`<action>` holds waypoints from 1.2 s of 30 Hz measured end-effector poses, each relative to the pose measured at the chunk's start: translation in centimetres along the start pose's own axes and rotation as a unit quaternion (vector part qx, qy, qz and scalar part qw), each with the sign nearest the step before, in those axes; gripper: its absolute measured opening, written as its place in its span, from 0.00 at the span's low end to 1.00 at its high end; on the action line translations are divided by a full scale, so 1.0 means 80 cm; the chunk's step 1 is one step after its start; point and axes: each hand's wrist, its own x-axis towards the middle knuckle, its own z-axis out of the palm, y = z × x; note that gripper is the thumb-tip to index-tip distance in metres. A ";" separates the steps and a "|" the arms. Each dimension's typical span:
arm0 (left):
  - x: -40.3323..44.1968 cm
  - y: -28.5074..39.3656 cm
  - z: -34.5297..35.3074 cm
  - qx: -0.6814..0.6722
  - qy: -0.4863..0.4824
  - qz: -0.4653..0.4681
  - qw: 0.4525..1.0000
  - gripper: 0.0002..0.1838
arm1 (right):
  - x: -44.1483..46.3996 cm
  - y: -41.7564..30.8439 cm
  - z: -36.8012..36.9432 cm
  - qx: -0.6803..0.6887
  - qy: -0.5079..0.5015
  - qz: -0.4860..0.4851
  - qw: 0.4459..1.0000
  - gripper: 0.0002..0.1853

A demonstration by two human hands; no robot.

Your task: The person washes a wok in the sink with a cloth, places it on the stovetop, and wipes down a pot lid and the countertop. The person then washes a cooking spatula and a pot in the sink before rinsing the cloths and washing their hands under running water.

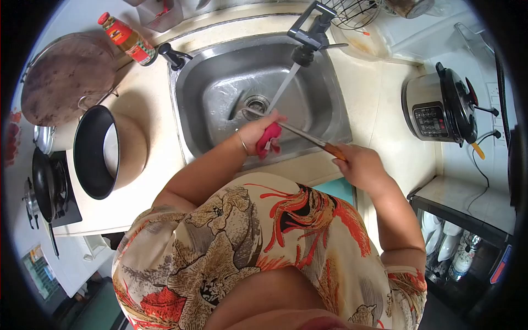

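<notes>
My right hand (pixel 363 168) is closed round the brown wooden handle of a long metal spatula (pixel 301 132), which slants up and left over the sink. Its head, at the far end near the drain, shows almost edge-on, so its exact shape is hard to make out. A crumpled pink cloth (pixel 268 140) is gripped in my left hand (pixel 258 132), pressed against the metal shaft. From the black and grey faucet (pixel 305 41) a stream of water falls close beside my left fingers. Both hands are above the front part of the steel sink (pixel 192 99).
Left of the sink are a dark pot (pixel 135 148), a round wooden board (pixel 66 80), a red-labelled sauce bottle (pixel 129 39) and a soap pump (pixel 173 56). A pan (pixel 44 184) sits at the far left. An electric pressure cooker (pixel 437 107) stands on the right counter.
</notes>
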 end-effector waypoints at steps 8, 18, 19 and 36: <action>0.050 0.035 -0.034 -0.106 0.109 0.064 0.986 0.13 | 0.108 0.070 -0.026 0.331 0.000 0.050 0.942 0.25; 0.055 0.077 -0.041 -0.238 0.058 0.107 0.964 0.16 | 0.286 0.113 -0.032 0.636 0.166 0.115 0.745 0.37; 0.052 0.077 -0.038 -0.238 0.054 0.101 0.964 0.15 | 0.289 0.106 -0.036 0.663 0.190 0.110 0.716 0.37; 0.074 0.050 -0.005 -0.032 0.290 0.197 0.936 0.16 | 0.123 0.015 0.016 0.489 -0.354 0.117 0.789 0.26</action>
